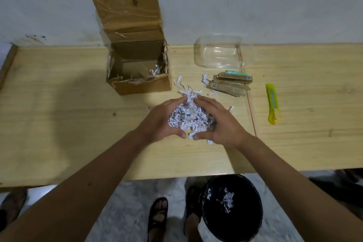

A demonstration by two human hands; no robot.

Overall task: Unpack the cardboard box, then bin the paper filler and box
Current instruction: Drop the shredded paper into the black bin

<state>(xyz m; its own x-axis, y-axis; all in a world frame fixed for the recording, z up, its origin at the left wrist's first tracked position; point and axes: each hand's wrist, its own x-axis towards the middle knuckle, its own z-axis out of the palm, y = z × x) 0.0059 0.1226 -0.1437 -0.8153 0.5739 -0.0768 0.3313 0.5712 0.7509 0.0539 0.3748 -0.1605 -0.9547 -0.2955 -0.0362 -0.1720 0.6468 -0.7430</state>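
Note:
A heap of shredded white paper filler point(188, 118) lies on the wooden table, cupped between both hands. My left hand point(163, 122) presses its left side and my right hand point(220, 124) its right side, thumbs nearly meeting at the front. The open cardboard box point(137, 68) stands behind, flap up against the wall, with a few shreds left inside. Loose shreds point(180, 82) lie scattered between box and heap. A black bin point(231, 208) sits on the floor below the table's front edge, holding some shredded paper.
A clear plastic container point(218, 51) lies at the back right. In front of it rest small brown packets point(229, 84). A yellow-green utility knife point(272, 103) lies further right. My sandalled feet point(159, 216) stand beside the bin.

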